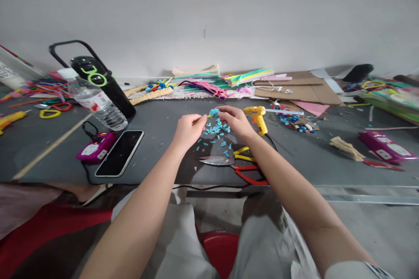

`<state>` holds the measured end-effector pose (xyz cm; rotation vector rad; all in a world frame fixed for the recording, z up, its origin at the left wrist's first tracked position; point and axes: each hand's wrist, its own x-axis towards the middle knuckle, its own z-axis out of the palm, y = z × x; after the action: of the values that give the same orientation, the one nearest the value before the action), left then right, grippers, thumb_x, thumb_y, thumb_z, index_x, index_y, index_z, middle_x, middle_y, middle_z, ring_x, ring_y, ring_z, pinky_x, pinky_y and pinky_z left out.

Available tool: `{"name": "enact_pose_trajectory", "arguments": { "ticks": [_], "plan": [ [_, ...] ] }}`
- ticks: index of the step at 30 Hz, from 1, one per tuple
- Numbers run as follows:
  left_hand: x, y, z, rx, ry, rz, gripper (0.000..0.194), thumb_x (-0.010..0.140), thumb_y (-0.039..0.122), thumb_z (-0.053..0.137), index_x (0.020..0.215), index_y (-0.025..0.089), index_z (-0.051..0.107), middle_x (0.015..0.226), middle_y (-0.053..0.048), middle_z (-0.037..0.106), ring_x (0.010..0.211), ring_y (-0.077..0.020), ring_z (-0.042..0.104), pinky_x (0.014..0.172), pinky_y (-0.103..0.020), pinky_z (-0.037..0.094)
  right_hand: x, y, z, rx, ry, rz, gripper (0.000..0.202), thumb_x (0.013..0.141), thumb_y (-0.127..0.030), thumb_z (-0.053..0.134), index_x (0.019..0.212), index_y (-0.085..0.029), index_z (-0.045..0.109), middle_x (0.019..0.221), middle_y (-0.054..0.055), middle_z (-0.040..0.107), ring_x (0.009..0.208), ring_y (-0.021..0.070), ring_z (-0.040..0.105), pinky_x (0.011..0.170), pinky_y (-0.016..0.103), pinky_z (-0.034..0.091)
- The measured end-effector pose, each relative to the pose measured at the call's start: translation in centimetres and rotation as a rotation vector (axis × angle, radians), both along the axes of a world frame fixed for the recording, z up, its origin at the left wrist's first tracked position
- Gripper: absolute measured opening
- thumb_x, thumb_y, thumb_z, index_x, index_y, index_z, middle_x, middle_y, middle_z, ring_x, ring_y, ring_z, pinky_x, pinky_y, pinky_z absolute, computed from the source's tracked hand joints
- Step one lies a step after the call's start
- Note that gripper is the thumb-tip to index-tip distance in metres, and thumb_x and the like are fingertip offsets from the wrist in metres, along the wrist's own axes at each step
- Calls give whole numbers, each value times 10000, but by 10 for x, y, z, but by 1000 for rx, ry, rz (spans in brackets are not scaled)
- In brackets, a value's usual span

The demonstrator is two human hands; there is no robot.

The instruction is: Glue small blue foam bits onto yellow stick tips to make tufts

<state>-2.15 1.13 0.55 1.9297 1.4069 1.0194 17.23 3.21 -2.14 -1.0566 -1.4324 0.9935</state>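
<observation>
My left hand [190,130] is closed, pinching a thin yellow-green stem [200,118]. At the stem's right end sits a small fuzzy blue cluster [214,113]. The fingers of my right hand [236,121] are closed at the cluster's right side, partly hiding it. Below both hands, short blue pieces [216,129] that look like cut pipe cleaner lie scattered on the grey table [157,152]. Large scissors [218,161] with one yellow and one red handle lie nearer to me, partly behind my right forearm.
A yellow glue gun [260,120] lies right of my hands. Pipe-cleaner bundles [250,77] and cardboard [294,89] line the back. At left are a water bottle [98,102], black flask [113,89], phone [120,154] and purple box [97,147]; another purple box [386,146] is at right.
</observation>
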Motion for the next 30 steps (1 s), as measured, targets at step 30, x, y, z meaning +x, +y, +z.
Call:
{"name": "enact_pose_trajectory", "arguments": {
  "ticks": [30],
  "plan": [
    [-5, 6, -11, 71, 166, 25, 302, 879, 406, 609, 958, 191, 806, 874, -76, 787, 760, -203, 667, 652, -265, 404, -2, -16, 10, 315, -172, 103, 364, 857, -398, 700, 1188, -245, 692, 1146, 66, 667, 952, 190, 639, 785, 317, 546]
  ]
}}
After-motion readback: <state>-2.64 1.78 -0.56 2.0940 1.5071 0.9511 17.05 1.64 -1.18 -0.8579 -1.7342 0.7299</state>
